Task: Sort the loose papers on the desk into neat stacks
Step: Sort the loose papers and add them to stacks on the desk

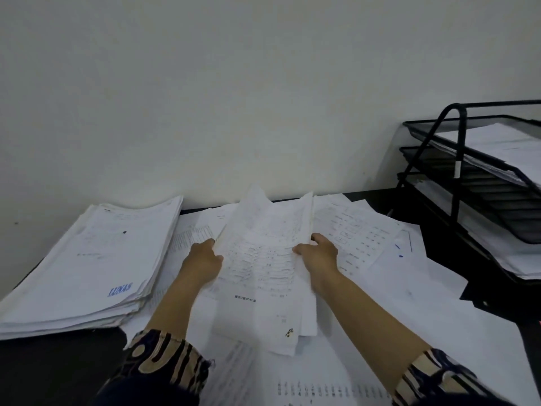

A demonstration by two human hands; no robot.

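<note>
On the left stack (pixel 87 268), blue "LUNAS" reads upside down; at centre the left hand (pixel 203 259) and right hand (pixel 317 254) grip a paper bundle (pixel 263 265) over loose sheets (pixel 366 232), trays (pixel 480 183) far right

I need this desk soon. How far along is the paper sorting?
Done: one tall stack stands at the desk's left. In hand: the left hand and right hand grip a bundle of sheets by its sides. Left: loose papers lie spread across the desk.
</note>
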